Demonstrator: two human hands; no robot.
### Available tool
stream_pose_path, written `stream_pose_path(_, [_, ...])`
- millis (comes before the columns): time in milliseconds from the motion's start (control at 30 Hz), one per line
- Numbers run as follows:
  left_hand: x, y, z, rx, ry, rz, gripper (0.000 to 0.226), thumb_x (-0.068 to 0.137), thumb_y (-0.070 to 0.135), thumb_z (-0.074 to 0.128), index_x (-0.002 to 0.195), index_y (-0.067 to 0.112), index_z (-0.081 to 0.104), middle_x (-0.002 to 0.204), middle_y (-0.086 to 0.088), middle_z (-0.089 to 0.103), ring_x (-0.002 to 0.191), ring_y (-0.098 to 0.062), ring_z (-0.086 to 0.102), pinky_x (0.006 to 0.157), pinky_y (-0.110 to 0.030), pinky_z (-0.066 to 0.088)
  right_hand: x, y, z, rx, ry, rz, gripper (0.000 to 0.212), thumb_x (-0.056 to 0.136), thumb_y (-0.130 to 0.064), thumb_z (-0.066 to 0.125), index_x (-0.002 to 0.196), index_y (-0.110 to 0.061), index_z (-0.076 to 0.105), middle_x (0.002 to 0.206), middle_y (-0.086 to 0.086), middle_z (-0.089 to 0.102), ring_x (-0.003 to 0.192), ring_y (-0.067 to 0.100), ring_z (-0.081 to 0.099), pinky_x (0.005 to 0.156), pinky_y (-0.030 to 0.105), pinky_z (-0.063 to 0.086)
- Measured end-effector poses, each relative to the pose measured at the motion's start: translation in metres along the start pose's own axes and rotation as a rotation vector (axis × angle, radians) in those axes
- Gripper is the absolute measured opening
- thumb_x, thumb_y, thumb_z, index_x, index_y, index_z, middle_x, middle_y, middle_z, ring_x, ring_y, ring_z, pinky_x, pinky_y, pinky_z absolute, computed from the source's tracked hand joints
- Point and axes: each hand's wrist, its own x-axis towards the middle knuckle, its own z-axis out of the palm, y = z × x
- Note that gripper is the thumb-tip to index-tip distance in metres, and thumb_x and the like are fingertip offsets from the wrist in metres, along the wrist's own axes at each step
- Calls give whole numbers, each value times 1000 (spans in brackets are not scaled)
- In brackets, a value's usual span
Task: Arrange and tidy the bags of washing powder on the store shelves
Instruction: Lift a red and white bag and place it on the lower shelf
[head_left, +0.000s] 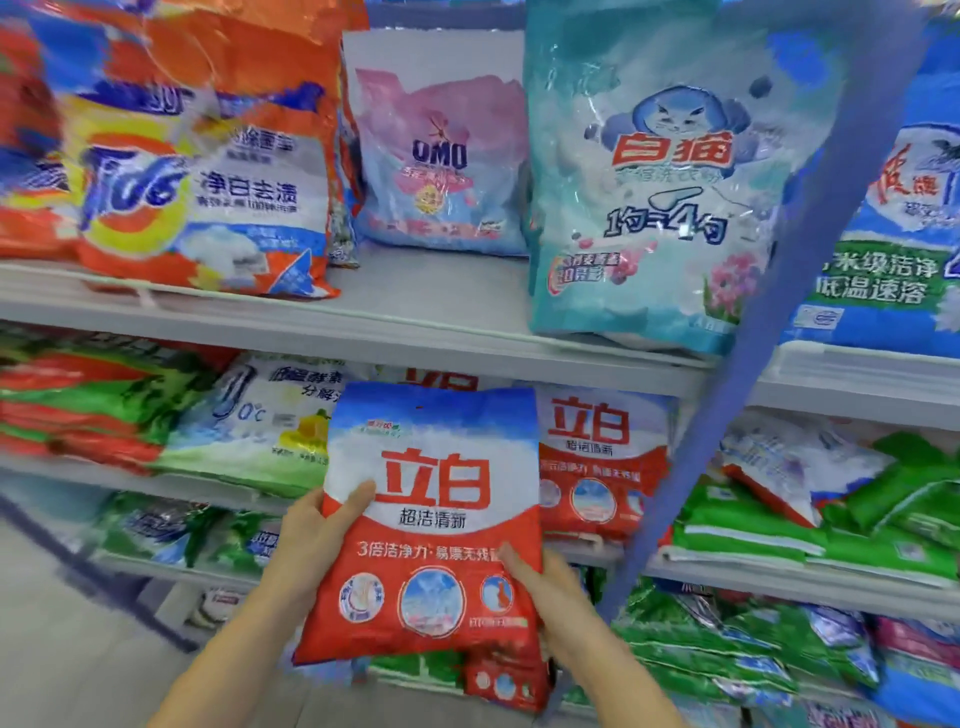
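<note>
Far left on the upper shelf (441, 283): an orange Tide bag (208, 171), glossy crinkled film, leaning back, bottom corner out over the front lip. Beside it and set further back, a pale pink-and-blue OMO bag (441, 156), upright, soft and pillowy, with bare grey shelf board in front, the widest open stretch on this level. Next right, a teal White Cat bag (660, 197), tall and shiny, standing right at the lip and slightly over it. Then a blue post (769, 312), slanted in this view, dividing the bays, and a blue-and-green bag (893, 260) beyond.

Lower down, from the left: bare grey floor (62, 649) at the bay's end; flat stacks of red-and-green bags (93, 410), blurred; a white-and-green bag (260, 426) lying tilted. In the middle, in the air before the middle shelf: the red, white and blue Liby bag (431, 519), upright, print facing out, top seam just under the upper shelf's lip, plump under smooth plastic. Left hand (317, 530) at its left edge, grip clamped on the bag, thumb across the front, fingers hidden behind. Right hand (545, 587) at the lower right edge, grip likewise clamped, thumb on the front. Just behind and right, a second Liby bag (602, 457) standing on the shelf, partly covered by the held one. Past the post, slumped green bags (779, 530) in loose piles.
</note>
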Motion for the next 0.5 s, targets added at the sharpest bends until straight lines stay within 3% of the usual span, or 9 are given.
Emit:
stream_pose_path(67, [28, 11, -5, 35, 2, 29, 27, 86, 31, 65, 97, 7, 61, 76, -12, 71, 64, -27, 68, 59, -32, 52, 27, -7, 12, 21, 122, -63, 36, 82, -27, 66, 114, -11, 60, 100, 8, 73, 89, 26, 70, 76, 38, 57])
stream_pose_path(167, [75, 38, -4, 65, -50, 44, 34, 86, 40, 65, 99, 9, 57, 80, -11, 68, 64, -23, 66, 58, -30, 53, 64, -28, 24, -30, 255, -160, 23, 91, -25, 60, 111, -15, 60, 103, 11, 70, 88, 29, 69, 81, 44, 56])
stream_pose_path(233, [108, 51, -2, 33, -68, 36, 43, 82, 42, 70, 108, 10, 57, 94, -14, 68, 81, -28, 68, 73, -40, 56, 89, -45, 30, -98, 320, -227, 13, 93, -25, 58, 103, -16, 59, 101, 13, 69, 82, 26, 68, 75, 36, 57])
stream_pose_path(267, [122, 57, 0, -5, -54, 51, 35, 84, 33, 70, 109, 11, 57, 99, -13, 67, 88, -27, 68, 80, -41, 55, 104, -53, 32, -139, 362, -266, 14, 94, -24, 56, 104, -14, 57, 102, 14, 68, 80, 24, 67, 71, 30, 56])
stream_pose_path(333, [136, 67, 0, -3, -23, 141, 11, 90, 8, 61, 88, 18, 55, 85, 3, 67, 75, -1, 68, 74, -28, 52, 129, -67, 36, -210, 466, -328, 23, 95, -21, 54, 114, -7, 51, 108, 19, 64, 82, 22, 62, 70, 26, 52])
stream_pose_path(367, [137, 70, -1, 75, -15, 180, 23, 92, 2, 56, 78, 20, 50, 78, 12, 65, 72, 10, 64, 72, -21, 46, 138, -70, 39, -248, 511, -339, 29, 95, -21, 54, 119, -6, 46, 110, 22, 63, 86, 23, 60, 73, 27, 50])
stream_pose_path(400, [136, 71, -1, 186, -4, 209, 24, 94, 5, 53, 74, 18, 48, 80, 13, 65, 83, 8, 64, 72, -17, 41, 144, -70, 40, -301, 546, -344, 34, 96, -20, 53, 124, -6, 41, 111, 24, 62, 88, 25, 60, 74, 29, 48])
stream_pose_path(433, [136, 65, -3, 286, -13, 242, 17, 93, 16, 55, 78, 10, 51, 91, 5, 65, 103, -7, 63, 75, -18, 37, 145, -66, 43, -376, 571, -365, 38, 96, -19, 53, 128, -6, 37, 110, 24, 62, 92, 27, 61, 75, 29, 47])
stream_pose_path(500, [134, 46, -6, 512, -85, 346, 43, 90, 37, 58, 117, 3, 53, 128, -12, 55, 123, -28, 49, 91, -26, 35, 140, -51, 50, -593, 595, -478, 46, 95, -22, 54, 134, -6, 36, 118, 20, 57, 108, 31, 56, 86, 30, 44])
